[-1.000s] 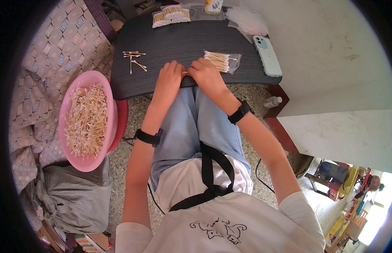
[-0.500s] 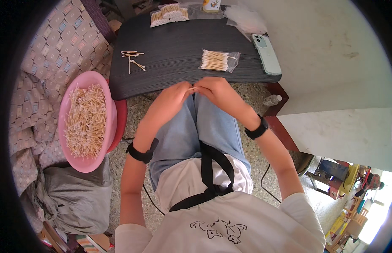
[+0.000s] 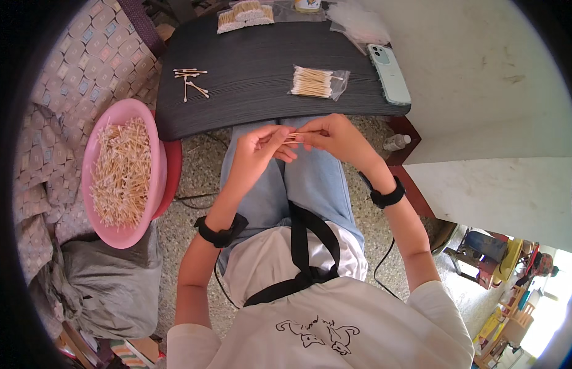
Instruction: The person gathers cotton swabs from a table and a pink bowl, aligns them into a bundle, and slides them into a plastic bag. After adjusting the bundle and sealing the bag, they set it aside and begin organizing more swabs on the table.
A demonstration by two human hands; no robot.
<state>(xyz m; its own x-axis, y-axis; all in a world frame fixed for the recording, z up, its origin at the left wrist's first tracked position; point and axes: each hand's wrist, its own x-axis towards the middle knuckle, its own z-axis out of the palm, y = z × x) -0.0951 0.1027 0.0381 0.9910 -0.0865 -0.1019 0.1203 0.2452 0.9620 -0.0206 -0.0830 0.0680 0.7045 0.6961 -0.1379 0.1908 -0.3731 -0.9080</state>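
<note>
Over my lap, just off the near edge of the dark table, my left hand (image 3: 264, 146) and my right hand (image 3: 328, 135) meet around a few cotton swabs (image 3: 293, 138). The swabs lie sideways between both sets of fingers, their ends mostly covered. Past my right hand, a clear bag of cotton swabs (image 3: 312, 82) lies flat on the table (image 3: 249, 67). Several loose cotton swabs (image 3: 190, 74) are scattered at the table's left. A pink basin (image 3: 161, 178) heaped with cotton swabs stands left of my left forearm.
Filled swab bags (image 3: 244, 17) are stacked at the table's far edge, near a pile of clear plastic bags (image 3: 360, 23). A pale green phone (image 3: 389, 75) lies along the right edge. Beside the wall, a clear bottle (image 3: 397, 142) stands low.
My hands have drawn slightly apart and toward me; the left fingers have opened out, so the swabs between them show more. The view has shifted a little.
</note>
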